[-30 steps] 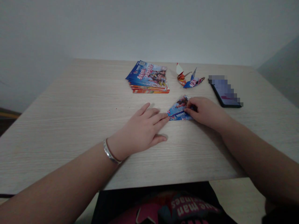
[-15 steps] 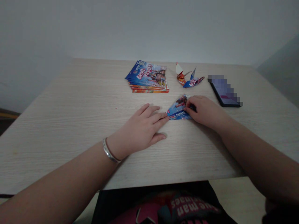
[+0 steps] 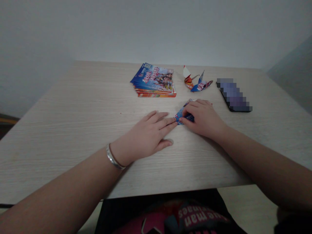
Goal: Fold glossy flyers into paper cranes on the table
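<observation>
A folded blue printed paper point(image 3: 180, 113) lies flat on the light wooden table point(image 3: 85, 107), mostly covered by my right hand. My left hand point(image 3: 148, 133) lies flat with fingers stretched out, its fingertips touching the paper's left corner. A silver bracelet sits on that wrist. My right hand point(image 3: 203, 118) presses down on the paper with curled fingers, its thumb and forefinger tips along the lower fold.
A stack of blue and orange printed sheets point(image 3: 154, 80) lies farther back. Two folded paper cranes point(image 3: 196, 82) stand right of it. A dark phone point(image 3: 233, 96) lies at the right. The table's near edge runs just above my lap.
My right hand has slid left along the folded paper, now covering most of it. My left hand has stayed in place at the paper's corner.
</observation>
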A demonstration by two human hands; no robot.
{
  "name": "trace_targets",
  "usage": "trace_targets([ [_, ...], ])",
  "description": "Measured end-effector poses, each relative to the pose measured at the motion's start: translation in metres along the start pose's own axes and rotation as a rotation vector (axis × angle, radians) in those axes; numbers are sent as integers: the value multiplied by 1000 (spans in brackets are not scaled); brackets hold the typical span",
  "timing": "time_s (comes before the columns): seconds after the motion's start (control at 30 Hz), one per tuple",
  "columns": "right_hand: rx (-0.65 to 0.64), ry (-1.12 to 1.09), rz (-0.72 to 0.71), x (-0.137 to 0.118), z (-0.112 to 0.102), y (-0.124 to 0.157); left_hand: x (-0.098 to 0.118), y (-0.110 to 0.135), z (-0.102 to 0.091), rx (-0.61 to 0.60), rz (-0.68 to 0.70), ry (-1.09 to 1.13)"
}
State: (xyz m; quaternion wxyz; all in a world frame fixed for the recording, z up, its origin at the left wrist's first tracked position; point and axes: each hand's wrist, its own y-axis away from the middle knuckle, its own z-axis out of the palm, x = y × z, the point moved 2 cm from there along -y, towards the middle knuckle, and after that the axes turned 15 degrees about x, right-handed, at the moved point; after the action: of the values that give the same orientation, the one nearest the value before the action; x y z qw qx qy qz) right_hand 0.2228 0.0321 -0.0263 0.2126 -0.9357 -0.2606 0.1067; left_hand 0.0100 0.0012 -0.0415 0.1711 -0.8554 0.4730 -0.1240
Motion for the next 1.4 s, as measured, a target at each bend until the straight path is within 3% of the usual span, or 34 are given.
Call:
trace_targets([
  [0.3, 20, -9, -22, 6, 9, 5, -7, 6, -4, -76, -15, 23],
  [1.0, 5, -24, -4, 7, 10, 3, 4, -4, -12, -15, 15, -103],
  [1.23, 22, -71, -2, 10, 12, 4, -6, -4, -29, -27, -105, -72],
  [1.4, 39, -67, -2, 7, 10, 3, -9, -4, -22, 41, -106, -30],
])
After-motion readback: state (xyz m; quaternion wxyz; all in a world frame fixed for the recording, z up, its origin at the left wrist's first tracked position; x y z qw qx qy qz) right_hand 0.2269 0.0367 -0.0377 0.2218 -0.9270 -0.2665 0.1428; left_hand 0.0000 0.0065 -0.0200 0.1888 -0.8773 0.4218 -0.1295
